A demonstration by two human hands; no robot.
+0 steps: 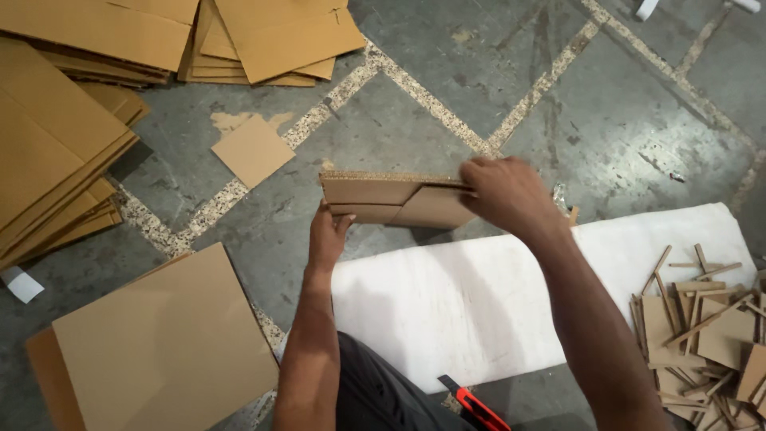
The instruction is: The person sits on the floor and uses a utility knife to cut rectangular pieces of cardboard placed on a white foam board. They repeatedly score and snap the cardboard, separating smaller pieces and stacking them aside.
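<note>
While both hands (pixel 511 195) clasp it, flat corrugated cardboard (pixel 395 199), rectangular

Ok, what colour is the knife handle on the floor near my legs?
Red and black knife, shown in the head view.

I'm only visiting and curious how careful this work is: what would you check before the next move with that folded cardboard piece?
1. Both hands on the piece: ok. The left hand holds the lower left edge of the folded cardboard piece, and the right hand grips its right end.
2. Piece off the floor: ok, it is held up above the grey floor.
3. Cutter away from the hands: ok. The red cutter lies by the person's leg.
4. Cutter blade retracted: cannot tell.
5. Landing spot free: ok, the white sheet below is mostly bare.
6. Scraps contained: ok, the offcut pile sits on the sheet's right end.
</note>
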